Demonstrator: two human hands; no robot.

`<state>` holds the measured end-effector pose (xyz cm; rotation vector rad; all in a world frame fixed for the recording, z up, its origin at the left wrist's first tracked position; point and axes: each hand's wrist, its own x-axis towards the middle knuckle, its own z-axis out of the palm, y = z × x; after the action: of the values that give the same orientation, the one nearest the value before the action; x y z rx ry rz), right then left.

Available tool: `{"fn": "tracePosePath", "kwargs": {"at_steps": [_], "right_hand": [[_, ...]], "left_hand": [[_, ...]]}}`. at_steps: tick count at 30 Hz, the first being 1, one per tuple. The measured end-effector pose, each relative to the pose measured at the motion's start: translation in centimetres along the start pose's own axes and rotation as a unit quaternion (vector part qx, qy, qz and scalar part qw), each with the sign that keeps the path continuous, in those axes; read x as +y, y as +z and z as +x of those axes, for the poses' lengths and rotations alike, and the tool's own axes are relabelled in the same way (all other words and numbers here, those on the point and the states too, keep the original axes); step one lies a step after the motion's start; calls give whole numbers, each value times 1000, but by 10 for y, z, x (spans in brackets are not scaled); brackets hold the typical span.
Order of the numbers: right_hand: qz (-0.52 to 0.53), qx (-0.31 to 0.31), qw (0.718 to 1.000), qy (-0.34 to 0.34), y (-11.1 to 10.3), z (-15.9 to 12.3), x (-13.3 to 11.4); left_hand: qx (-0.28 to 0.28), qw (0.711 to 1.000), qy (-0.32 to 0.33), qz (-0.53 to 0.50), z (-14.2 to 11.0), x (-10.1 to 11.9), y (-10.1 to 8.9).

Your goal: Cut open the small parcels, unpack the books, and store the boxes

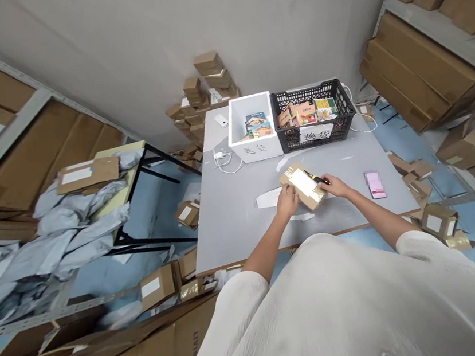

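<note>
A small brown cardboard box with a white label and shiny tape lies on the grey table. My left hand grips the box at its near left end, fingers closed on it. My right hand is closed round a dark, yellow-marked cutter, whose tip touches the box's right side. A white paper strip lies just left of the box.
A white foam bin and a black crate, both holding small colourful packs, stand at the table's far edge. A pink phone lies right of my hands. Small boxes are stacked against the wall and scattered on the floor; shelves with cartons flank both sides.
</note>
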<state>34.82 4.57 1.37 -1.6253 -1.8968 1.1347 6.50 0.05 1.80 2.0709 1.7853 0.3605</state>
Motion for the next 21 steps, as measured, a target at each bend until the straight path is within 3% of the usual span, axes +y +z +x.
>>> {"fn": "tracePosePath", "kwargs": {"at_steps": [5, 9, 14, 18, 21], "right_hand": [[75, -33, 997, 11, 17, -22, -2], [89, 19, 995, 33, 15, -25, 3], [89, 51, 993, 53, 5, -27, 11], [94, 75, 990, 70, 4, -27, 9], [122, 98, 984, 88, 6, -25, 5]], "left_hand": [[-5, 1000, 13, 4, 21, 16, -1], [-16, 999, -39, 31, 26, 49, 4], [-80, 993, -65, 50, 23, 80, 13], [-142, 986, -30, 76, 27, 73, 7], [-203, 971, 72, 103, 30, 51, -7]]}}
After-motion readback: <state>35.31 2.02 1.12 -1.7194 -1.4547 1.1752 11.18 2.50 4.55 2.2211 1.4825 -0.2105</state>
